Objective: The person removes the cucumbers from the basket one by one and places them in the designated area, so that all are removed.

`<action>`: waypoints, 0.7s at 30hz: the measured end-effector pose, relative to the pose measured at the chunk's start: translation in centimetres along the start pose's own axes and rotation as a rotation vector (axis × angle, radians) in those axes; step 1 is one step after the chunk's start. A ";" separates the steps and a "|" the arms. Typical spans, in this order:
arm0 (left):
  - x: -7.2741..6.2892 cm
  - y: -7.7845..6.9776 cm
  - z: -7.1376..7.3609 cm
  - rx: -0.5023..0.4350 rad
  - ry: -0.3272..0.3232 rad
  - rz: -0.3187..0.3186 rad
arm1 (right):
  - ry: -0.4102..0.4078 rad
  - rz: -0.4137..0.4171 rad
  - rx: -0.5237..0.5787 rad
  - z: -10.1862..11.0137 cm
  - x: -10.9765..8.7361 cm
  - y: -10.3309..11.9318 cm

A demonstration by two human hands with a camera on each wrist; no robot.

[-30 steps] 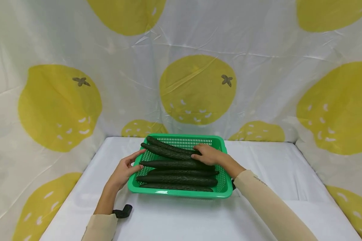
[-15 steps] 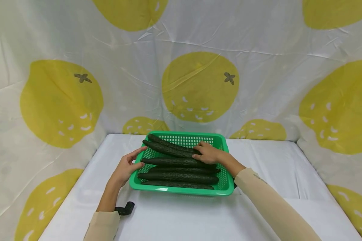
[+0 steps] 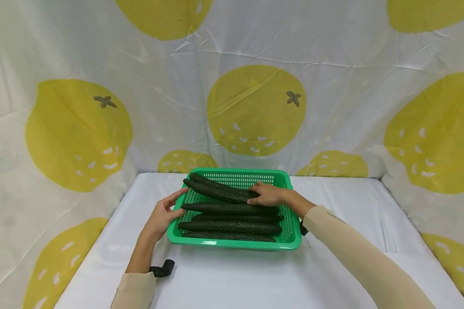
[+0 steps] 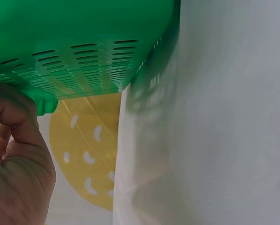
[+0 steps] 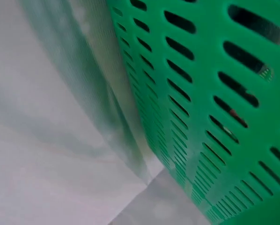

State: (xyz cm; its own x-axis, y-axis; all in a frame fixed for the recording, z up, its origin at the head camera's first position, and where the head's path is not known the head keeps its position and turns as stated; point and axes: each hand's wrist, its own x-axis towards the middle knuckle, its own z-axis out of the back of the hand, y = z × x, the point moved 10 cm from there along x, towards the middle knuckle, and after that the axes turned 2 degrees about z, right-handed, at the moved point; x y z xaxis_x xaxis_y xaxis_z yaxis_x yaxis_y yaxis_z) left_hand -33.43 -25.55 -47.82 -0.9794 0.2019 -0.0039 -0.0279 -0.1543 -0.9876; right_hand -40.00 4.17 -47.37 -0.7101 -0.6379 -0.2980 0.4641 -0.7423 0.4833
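A green plastic basket (image 3: 232, 245) with slotted sides holds several long dark-green cucumbers (image 3: 232, 227) lying side by side. My left hand (image 3: 161, 218) grips the basket's left rim, thumb on top and fingers spread along the outside. In the left wrist view, that hand (image 4: 18, 154) has its fingers bent up at the basket's edge (image 4: 84, 61). Reaching in from the right, my right hand (image 3: 270, 196) holds the right end of an upper cucumber (image 3: 218, 192), whose tip points to the back left. A second cucumber's tip (image 3: 193, 176) shows just behind it. Basket slots (image 5: 182, 89) fill the right wrist view.
A white cloth (image 3: 232, 283) covers the table under the basket. Behind and at both sides hangs a pale curtain (image 3: 166, 107) printed with big yellow fruit. A black strap (image 3: 163, 269) sits on my left wrist.
The two upper cucumbers have come closer together, the front one now covering most of the rear one. My left hand keeps its place on the rim. The view has shifted slightly.
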 end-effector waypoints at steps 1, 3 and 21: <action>-0.1 0.0 0.1 0.002 -0.009 0.003 | -0.002 0.003 0.010 0.0 0.1 0.1; -0.2 -0.1 0.2 0.004 -0.016 0.004 | -0.013 0.015 0.015 -0.1 0.1 0.3; -0.1 0.1 0.0 0.009 -0.018 -0.009 | -0.116 0.054 0.061 -0.2 0.6 0.3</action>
State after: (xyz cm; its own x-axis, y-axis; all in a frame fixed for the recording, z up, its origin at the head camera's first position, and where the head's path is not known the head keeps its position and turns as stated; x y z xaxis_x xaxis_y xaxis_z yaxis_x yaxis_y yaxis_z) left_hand -33.34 -25.62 -47.87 -0.9826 0.1856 0.0078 -0.0382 -0.1610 -0.9862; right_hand -40.17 3.45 -47.60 -0.7432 -0.6457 -0.1749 0.4723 -0.6917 0.5464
